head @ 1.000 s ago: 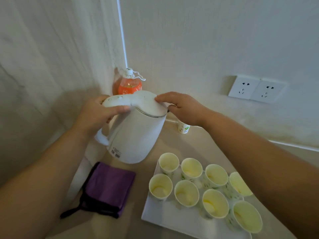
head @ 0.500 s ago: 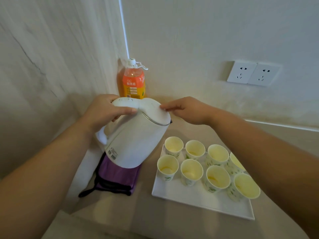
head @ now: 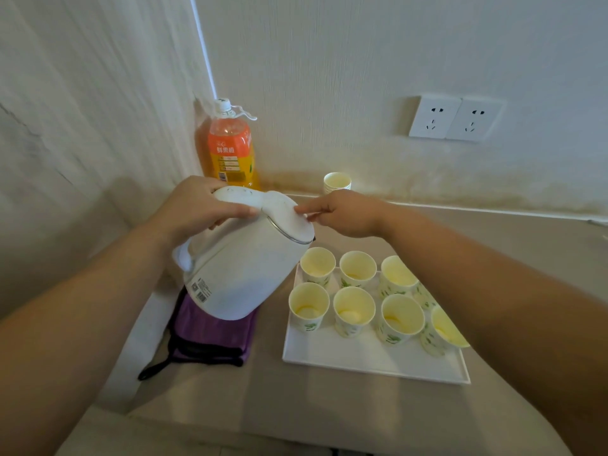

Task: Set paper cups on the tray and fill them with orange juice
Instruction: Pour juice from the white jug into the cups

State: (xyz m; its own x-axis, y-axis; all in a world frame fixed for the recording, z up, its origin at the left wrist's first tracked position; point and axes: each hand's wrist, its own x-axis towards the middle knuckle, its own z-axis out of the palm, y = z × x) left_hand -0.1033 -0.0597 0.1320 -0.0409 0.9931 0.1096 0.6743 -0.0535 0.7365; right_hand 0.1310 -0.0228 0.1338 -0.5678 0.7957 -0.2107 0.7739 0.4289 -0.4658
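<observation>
Pale-walled corner, beige table [head: 329, 409] tucked into it, so not much elbow room.

At the fingers: the handle of the white kettle [head: 243, 258] is wrapped by the left hand [head: 194, 209], fingers curled round it and thumb laid along the top. The lid is pressed by the right hand [head: 342, 212] with an extended fingertip, and nothing is pinched there.

Over the last second the kettle has been brought down and away from the orange juice bottle [head: 230, 149], which was half hidden by it before, and it's been tipped further. Its spout is now held just beside the rim of the back-left of the paper cups [head: 353, 311]. No stream can be seen yet, so a pour is probably about to be started.

Cups are already lined up in two rows on the white tray [head: 371, 360], with only a thin pale pool in some, so the filling looks barely begun.

Further out, a folded purple cloth [head: 210, 334] is lying under the kettle, a spare cup stack [head: 337, 182] is parked at the back wall, and a double socket [head: 455, 118] is mounted above.
</observation>
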